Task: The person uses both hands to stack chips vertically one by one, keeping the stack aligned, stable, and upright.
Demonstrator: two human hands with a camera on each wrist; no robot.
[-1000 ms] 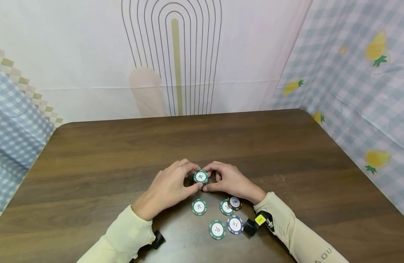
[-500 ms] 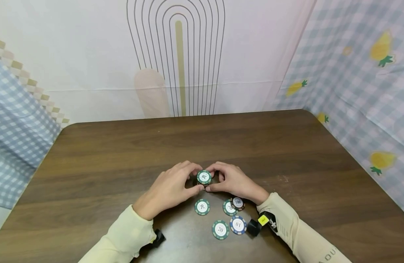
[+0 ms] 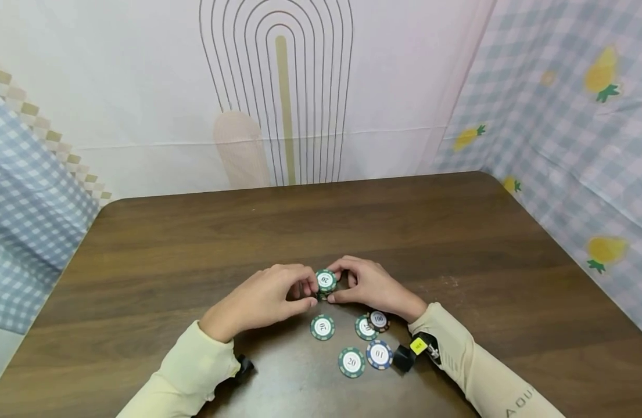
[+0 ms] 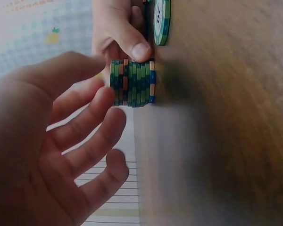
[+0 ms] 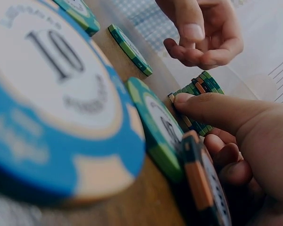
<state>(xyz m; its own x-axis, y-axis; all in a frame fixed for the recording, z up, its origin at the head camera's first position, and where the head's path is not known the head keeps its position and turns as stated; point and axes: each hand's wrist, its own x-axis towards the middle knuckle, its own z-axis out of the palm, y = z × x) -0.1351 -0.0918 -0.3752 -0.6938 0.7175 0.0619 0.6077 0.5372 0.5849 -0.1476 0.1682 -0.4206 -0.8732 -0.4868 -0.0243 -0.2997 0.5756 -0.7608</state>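
A stack of several poker chips, topped by a green 20, stands upright on the table in front of both hands. My right hand holds the stack from the right, its thumb and fingers around the lower chips. My left hand is at the stack's left, fingers loosely bent and thumb apart from it. In the left wrist view, the stack shows mostly green edges with a blue chip at the bottom. The right wrist view shows the right thumb pressing the stack near its base.
Nearer the body lie a green 20 chip, another green 20 chip and a blue 10 chip. A black 100 chip overlaps a green chip. The brown wooden table ends at a patterned cloth.
My left hand has let go of the stack and drawn slightly left, its fingers loosening. My right hand stays on the stack. The head view shifted slightly.
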